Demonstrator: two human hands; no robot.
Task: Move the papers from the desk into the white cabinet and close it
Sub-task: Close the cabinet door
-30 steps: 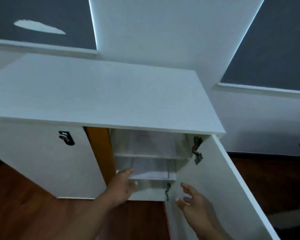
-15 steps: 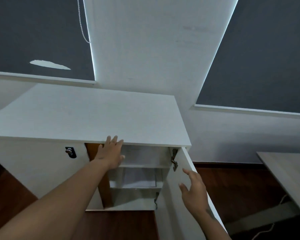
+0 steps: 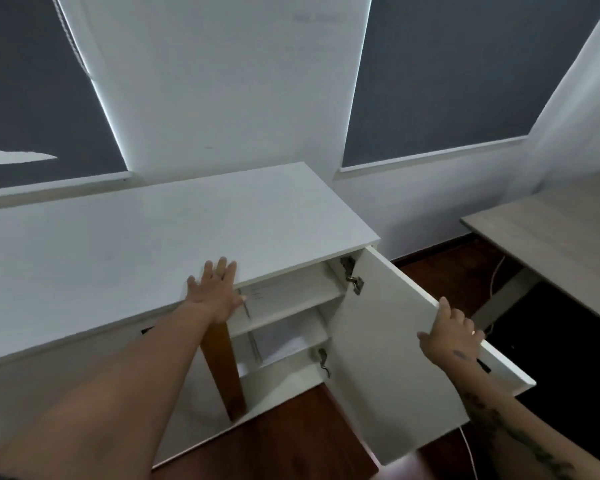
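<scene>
The white cabinet [image 3: 146,237] stands under the window with its right door [image 3: 388,358] swung wide open. Inside, white papers [image 3: 284,341] lie on the lower shelf, and a sheet [image 3: 274,292] rests on the upper shelf. My left hand [image 3: 215,292] lies flat, fingers spread, on the front edge of the cabinet top above the opening. My right hand [image 3: 451,332] grips the top edge of the open door near its outer end.
A light wooden desk [image 3: 551,230] stands to the right, a white cable [image 3: 496,275] hanging under it. A brown wooden panel [image 3: 222,368] divides the cabinet. The left door is shut. Dark wood floor lies below; grey blinds cover the windows.
The view has risen and pulled back. My left hand left the lower shelf and came up onto the cabinet top's edge. My right hand rose and took hold of the door's top edge.
</scene>
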